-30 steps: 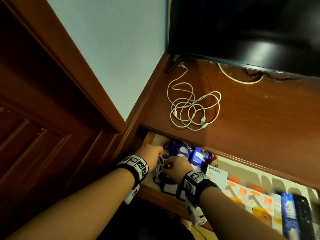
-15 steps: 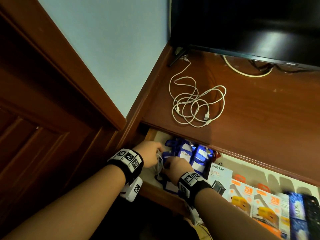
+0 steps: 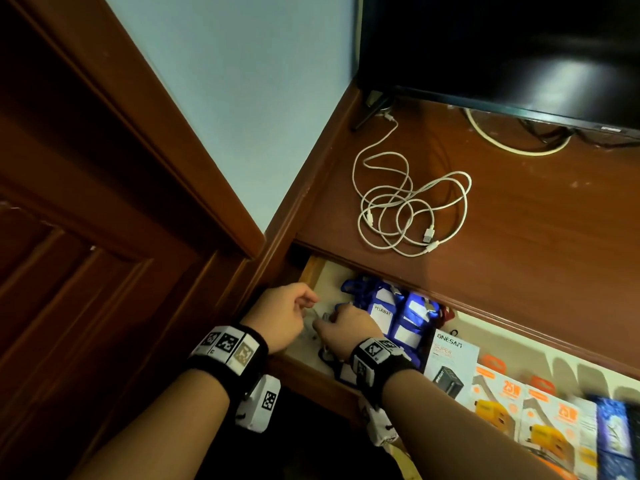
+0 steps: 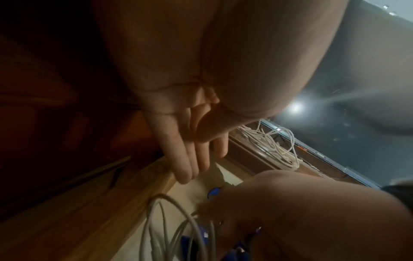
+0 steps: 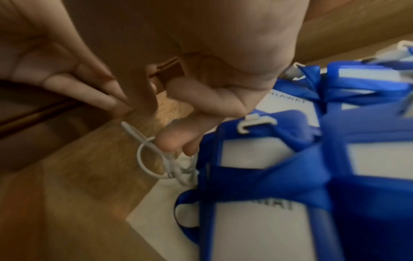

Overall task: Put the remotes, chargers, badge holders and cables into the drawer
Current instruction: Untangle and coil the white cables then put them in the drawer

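Note:
A coiled white cable (image 5: 156, 159) lies in the left end of the open drawer (image 3: 311, 271), beside a pile of blue badge holders (image 3: 398, 313). My right hand (image 5: 178, 144) reaches down onto it, thumb and fingertip pinching the coil. My left hand (image 4: 196, 169) hovers just to the left over the drawer's side wall, fingers straight and holding nothing. A second white cable (image 3: 412, 209) lies loosely looped on the wooden top above the drawer. Boxed chargers (image 3: 502, 403) and dark remotes (image 3: 620, 427) fill the drawer further right.
A black TV (image 3: 502, 46) stands at the back of the wooden top, with a cream cord (image 3: 512, 147) running beneath it. A wooden door (image 3: 86, 271) and its frame close off the left side. The top's front edge overhangs the drawer's rear half.
My left hand has let go of the cable coil and straightened its fingers. The coil now sits lower in the drawer under my right hand. My head has shifted slightly.

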### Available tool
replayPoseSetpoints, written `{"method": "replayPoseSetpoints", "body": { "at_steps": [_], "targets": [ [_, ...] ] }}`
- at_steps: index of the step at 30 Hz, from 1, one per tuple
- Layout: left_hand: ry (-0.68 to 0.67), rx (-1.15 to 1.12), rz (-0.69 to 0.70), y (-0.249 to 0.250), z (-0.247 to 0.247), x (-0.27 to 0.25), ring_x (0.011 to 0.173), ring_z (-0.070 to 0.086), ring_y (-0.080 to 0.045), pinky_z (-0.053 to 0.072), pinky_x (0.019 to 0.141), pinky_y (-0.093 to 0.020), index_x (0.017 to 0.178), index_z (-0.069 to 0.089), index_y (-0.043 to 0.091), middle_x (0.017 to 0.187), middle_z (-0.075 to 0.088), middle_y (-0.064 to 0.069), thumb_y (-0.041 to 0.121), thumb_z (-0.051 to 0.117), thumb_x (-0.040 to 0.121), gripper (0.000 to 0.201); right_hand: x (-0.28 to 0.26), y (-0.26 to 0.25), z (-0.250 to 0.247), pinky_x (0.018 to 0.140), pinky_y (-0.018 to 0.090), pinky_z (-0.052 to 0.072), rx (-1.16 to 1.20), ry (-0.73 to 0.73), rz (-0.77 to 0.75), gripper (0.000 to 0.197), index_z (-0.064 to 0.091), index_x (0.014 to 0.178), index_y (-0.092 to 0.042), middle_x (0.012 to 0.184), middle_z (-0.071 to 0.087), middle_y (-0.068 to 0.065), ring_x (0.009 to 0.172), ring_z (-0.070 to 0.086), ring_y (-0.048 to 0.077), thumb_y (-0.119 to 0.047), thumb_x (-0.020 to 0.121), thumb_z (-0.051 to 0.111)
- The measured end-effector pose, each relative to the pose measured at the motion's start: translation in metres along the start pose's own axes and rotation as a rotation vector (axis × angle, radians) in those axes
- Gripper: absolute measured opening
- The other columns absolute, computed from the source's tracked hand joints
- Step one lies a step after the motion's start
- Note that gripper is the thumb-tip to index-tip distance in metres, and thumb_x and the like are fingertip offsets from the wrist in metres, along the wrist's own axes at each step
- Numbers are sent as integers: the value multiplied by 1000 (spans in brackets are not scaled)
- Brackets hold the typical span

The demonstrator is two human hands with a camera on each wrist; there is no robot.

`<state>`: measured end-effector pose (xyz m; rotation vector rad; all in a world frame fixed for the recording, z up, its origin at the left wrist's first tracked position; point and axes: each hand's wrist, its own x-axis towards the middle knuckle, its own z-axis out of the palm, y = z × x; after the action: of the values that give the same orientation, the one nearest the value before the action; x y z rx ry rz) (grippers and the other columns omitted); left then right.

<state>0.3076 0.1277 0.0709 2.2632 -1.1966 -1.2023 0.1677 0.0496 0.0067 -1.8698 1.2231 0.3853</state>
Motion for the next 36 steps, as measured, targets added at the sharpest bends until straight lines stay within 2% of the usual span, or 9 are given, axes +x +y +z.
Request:
{"method": "replayPoseSetpoints", "body": {
  "at_steps": [7,10,13,15,18,23,29,33,36],
  "targets": [
    [10,-70,42,15,-14,-1,121,61,-9,48,105,-27,132,65,25,130,67,6,-8,41,93,57,-11,-3,-24,76,28,54,44,35,-121,18,69,104,-25,103,74,-1,93,71,20,-35,89,64],
    [-64,-214,70,40,-24,-4,102,67,-10,53,88,-25,132,66,33,122,70,5,-2,45,88,61,-38,1,-67,80,26,53,125,169,-256,14,73,102,-31,90,73,-12,87,68,7,-38,92,64],
    [-204,-499,157,72,-33,-8,107,71,-25,54,99,-40,123,71,14,113,75,-13,3,51,83,46,-75,1,-122,77,19,52,236,303,-394,13,75,105,-38,89,75,-18,83,68,-2,-35,97,65],
    [-240,-574,256,96,-40,-12,97,72,-29,53,97,-44,114,72,5,100,75,-21,3,55,98,23,-100,-3,-160,76,13,50,304,385,-457,16,76,107,-37,89,74,-20,84,68,-3,-29,100,64],
    [-120,-506,416,139,-56,-19,81,66,-19,52,87,-37,100,76,16,80,69,-6,19,58,105,19,-138,-10,-209,73,22,55,353,517,-509,13,75,107,-34,79,73,-15,74,68,5,-27,99,67],
    [67,-389,632,214,-90,-45,87,71,-26,58,89,-46,92,76,26,84,74,-2,37,65,99,17,-193,-17,-268,73,41,64,412,647,-555,7,74,100,-24,83,78,0,74,75,14,-24,96,69],
    [133,-419,792,276,-114,-71,75,72,-28,63,75,-41,97,73,26,82,73,-5,37,66,99,13,-242,-20,-309,76,43,64,510,808,-665,11,69,95,-12,85,76,6,78,76,19,-21,98,64],
    [155,-403,815,293,-122,-72,64,64,-18,59,64,-31,110,68,34,84,68,-2,36,60,102,11,-264,-24,-331,76,44,63,612,880,-747,11,64,96,-4,83,75,13,75,74,29,-14,101,60],
    [190,-497,792,305,-124,-75,71,67,-20,61,66,-35,104,71,23,88,73,-6,30,60,103,13,-276,-27,-345,75,39,62,668,920,-790,11,61,100,-4,82,73,12,75,72,30,-14,103,56]
  ]
}}
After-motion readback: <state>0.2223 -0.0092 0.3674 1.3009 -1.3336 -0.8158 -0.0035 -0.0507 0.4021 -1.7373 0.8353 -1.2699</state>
